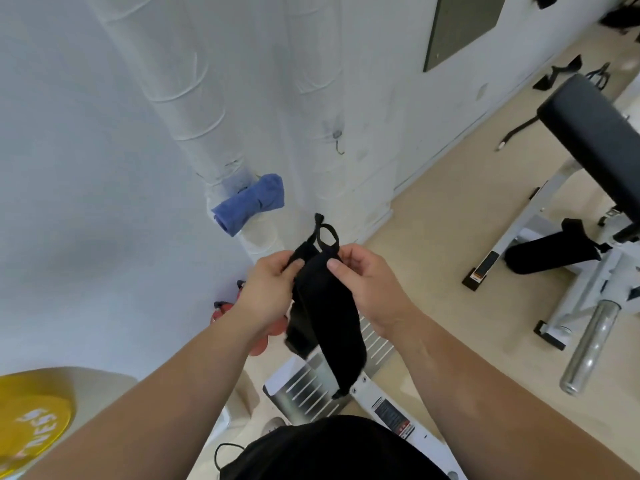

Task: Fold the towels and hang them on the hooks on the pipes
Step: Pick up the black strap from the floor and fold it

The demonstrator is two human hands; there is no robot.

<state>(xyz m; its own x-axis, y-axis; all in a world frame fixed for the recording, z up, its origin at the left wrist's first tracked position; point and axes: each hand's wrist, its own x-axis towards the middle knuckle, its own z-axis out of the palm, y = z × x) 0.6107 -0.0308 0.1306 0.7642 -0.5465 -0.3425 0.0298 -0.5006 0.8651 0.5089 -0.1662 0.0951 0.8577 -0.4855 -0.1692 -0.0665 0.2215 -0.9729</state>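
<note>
While pinching the folded black towel (325, 306) near centre in left hand (268, 289) and right hand (367, 285), both curled on its top, looks past folding and into hanging, next needing its loop (327, 235) lifted onto the bare hook (338, 143) beyond, right of the hung blue towel (247, 204).

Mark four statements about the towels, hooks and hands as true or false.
1. The left hand and right hand both grip the black towel. True.
2. The blue towel lies on the floor. False: it hangs on the left pipe.
3. The hook on the right pipe holds nothing. True.
4. The black towel's loop is over that hook. False: it sticks up above the hands, apart from the hook.
</note>
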